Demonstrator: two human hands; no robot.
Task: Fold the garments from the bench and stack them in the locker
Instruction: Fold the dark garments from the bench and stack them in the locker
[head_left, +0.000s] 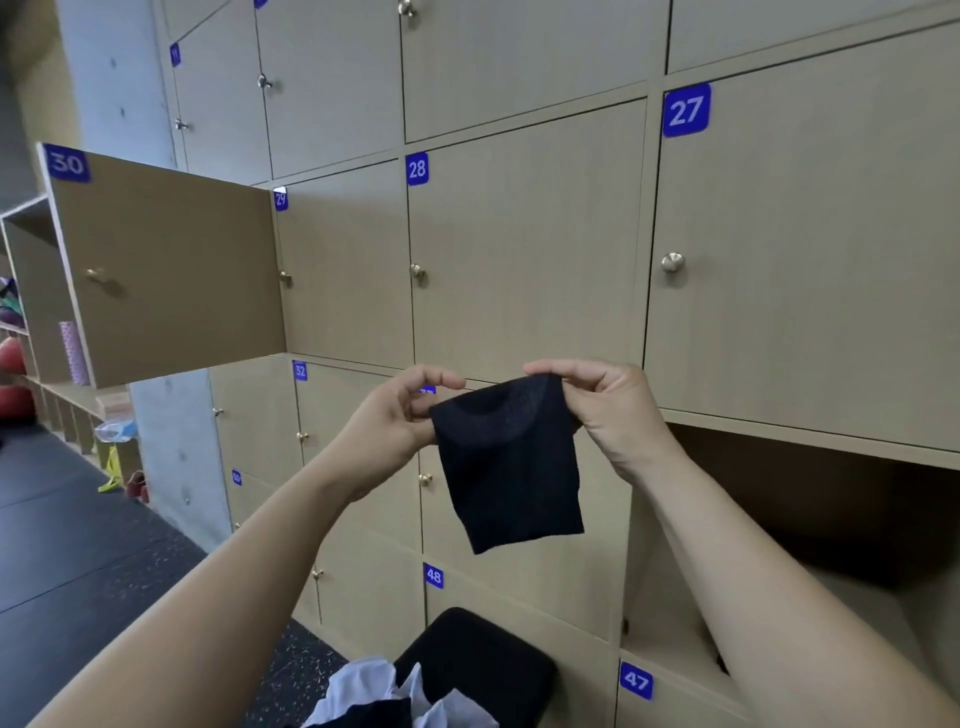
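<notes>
Wooden numbered lockers (519, 270) fill the wall before me. My left hand (395, 415) and right hand (608, 410) each pinch a top corner of a black garment (506, 462), hanging above the bench (493, 654).

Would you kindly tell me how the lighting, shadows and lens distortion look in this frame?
Head view: light is soft and even, with small glints only on the brass knobs; the wide lens bows the locker edges near the frame's borders; the open locker at right sinks into deep shadow; the black garment is so dark its folds barely show.
</notes>
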